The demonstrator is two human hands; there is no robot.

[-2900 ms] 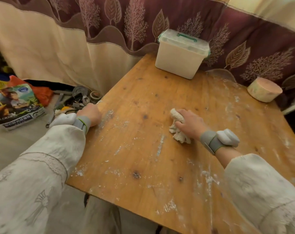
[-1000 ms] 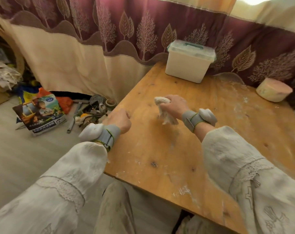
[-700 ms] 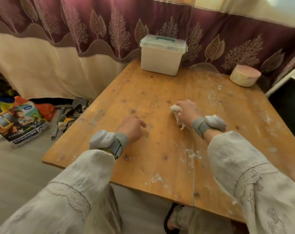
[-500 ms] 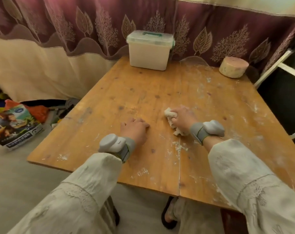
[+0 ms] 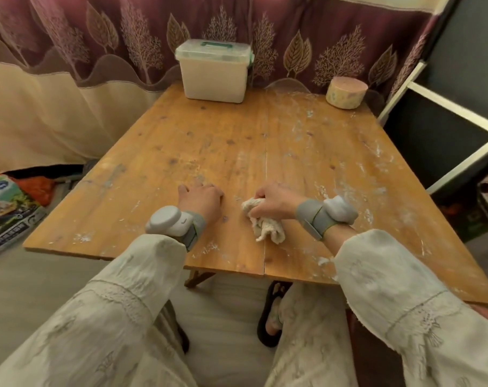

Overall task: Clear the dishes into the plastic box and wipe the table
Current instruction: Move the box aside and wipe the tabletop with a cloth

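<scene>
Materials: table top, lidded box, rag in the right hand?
Table top: bare wood planks, matte; grain, knots, a seam show. Plastic box: translucent whitish plastic, green handle. Rag: off-white nubby cloth, probably terry, bunched under the right hand.

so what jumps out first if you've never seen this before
Two hands near the front edge of a wooden table streaked with white residue: the right hand grips a crumpled cloth, while the left hand rests on the wood beside it. Next, the lidded plastic box at the far edge by the curtain, with a round block at the far right corner.
</scene>
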